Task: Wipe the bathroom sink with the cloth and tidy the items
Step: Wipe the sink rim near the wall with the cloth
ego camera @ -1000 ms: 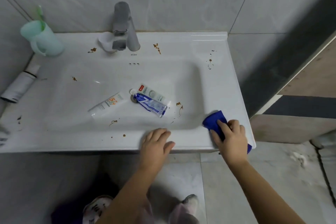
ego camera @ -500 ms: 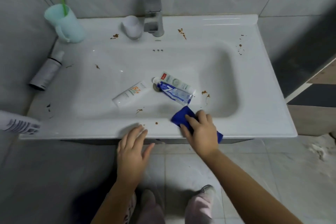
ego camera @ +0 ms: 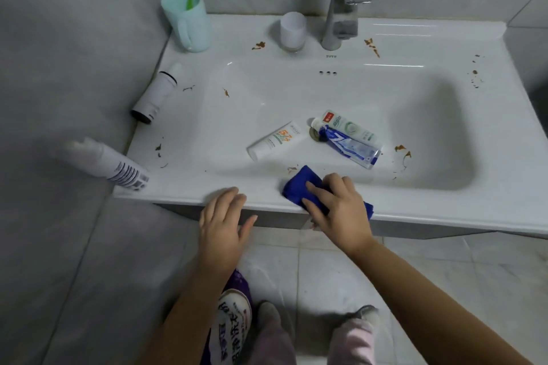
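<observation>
Blue cloth (ego camera: 298, 187) sits under the fingers (ego camera: 318, 191) of the right hand (ego camera: 338, 210). They lie close together and press it onto the front edge of the sink (ego camera: 444, 210). Just beside it, the left hand (ego camera: 222, 222) rests on the same edge, fingers a little spread. Past the cloth, a white tube (ego camera: 275, 141), a blue tube (ego camera: 350, 149) and a green-and-white tube (ego camera: 351, 127) lie in the bowl. Brown spots (ego camera: 400, 148) dot the sink.

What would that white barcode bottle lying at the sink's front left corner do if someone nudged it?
The white bottle lies on its side and looks round, so it would probably roll. Much of it seems to reach past the sink rim's left edge, so it might drop off. It looks like rigid plastic, likely keeping its shape when gripped.
</observation>
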A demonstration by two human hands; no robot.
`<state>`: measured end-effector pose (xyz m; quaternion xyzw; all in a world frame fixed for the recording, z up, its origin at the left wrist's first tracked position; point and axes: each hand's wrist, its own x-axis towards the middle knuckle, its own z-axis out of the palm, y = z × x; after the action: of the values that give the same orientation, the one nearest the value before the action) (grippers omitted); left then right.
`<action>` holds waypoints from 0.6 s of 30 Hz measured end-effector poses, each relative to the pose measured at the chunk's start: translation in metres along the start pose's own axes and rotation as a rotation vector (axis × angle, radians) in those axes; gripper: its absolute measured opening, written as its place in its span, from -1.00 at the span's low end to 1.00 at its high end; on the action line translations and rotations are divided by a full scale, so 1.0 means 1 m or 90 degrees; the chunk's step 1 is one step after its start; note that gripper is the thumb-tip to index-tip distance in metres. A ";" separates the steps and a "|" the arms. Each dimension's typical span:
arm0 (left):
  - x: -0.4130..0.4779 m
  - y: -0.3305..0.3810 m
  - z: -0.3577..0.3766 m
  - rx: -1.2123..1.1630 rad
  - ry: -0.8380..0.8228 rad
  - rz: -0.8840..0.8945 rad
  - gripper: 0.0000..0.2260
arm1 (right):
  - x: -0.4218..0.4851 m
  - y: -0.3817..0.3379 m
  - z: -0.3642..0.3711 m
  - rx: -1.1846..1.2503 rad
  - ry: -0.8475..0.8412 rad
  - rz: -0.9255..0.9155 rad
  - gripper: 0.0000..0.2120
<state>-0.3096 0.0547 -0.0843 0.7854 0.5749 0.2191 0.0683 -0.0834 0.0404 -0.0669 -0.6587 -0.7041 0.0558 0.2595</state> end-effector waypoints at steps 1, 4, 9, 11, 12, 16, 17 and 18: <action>-0.003 -0.003 0.000 -0.007 -0.005 0.002 -0.63 | -0.010 0.013 -0.009 -0.024 0.025 0.028 -0.71; -0.010 -0.009 -0.001 -0.017 -0.022 0.044 -0.61 | -0.007 0.024 -0.016 -0.066 0.073 0.213 -0.79; -0.020 -0.023 -0.015 -0.011 0.032 0.041 -0.65 | 0.037 -0.059 0.037 -0.017 -0.003 0.065 -0.66; -0.031 -0.031 -0.027 -0.004 0.056 0.008 -0.63 | 0.028 -0.072 0.043 0.010 -0.054 -0.032 -0.64; -0.035 -0.035 -0.031 0.006 0.065 -0.001 -0.63 | 0.023 -0.068 0.041 0.017 -0.070 -0.056 -0.65; -0.047 -0.072 -0.048 0.066 0.089 -0.046 -0.61 | 0.029 -0.069 0.052 0.012 -0.024 -0.035 -0.70; -0.046 -0.071 -0.049 0.069 0.087 -0.044 -0.58 | 0.035 -0.075 0.054 0.010 -0.024 -0.006 -0.71; -0.048 -0.070 -0.051 0.068 0.083 -0.046 -0.55 | 0.044 -0.086 0.060 0.015 -0.030 0.007 -0.71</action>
<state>-0.4037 0.0259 -0.0760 0.7508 0.6168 0.2362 -0.0038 -0.1874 0.0878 -0.0695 -0.6580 -0.7056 0.0811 0.2501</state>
